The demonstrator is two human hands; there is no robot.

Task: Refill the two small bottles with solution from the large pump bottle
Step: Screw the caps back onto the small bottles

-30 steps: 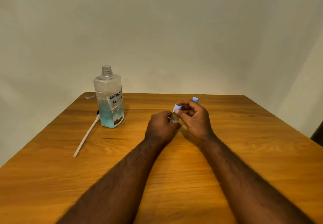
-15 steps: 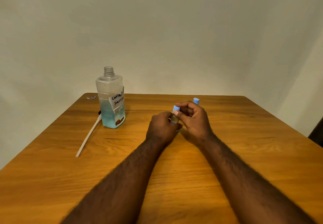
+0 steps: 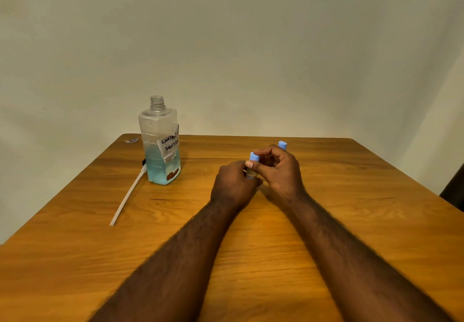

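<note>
A large clear bottle (image 3: 160, 145) with blue solution and a handwritten label stands open-necked at the table's back left. Its pump with a long white tube (image 3: 128, 196) lies on the table beside it. My left hand (image 3: 234, 186) grips the body of a small bottle (image 3: 251, 174) standing on the table. My right hand (image 3: 278, 171) pinches that bottle's light blue cap (image 3: 254, 157) with thumb and fingers. Behind my right hand, only the blue cap of a second small bottle (image 3: 282, 144) shows.
The wooden table (image 3: 251, 259) reaches to a plain wall behind. A small scrap (image 3: 131, 140) lies at the back left corner. A dark object (image 3: 454, 191) stands past the right edge.
Both hands stay on the small bottle; the right fingers have shifted slightly around the blue cap. The large bottle and tube have not moved.
</note>
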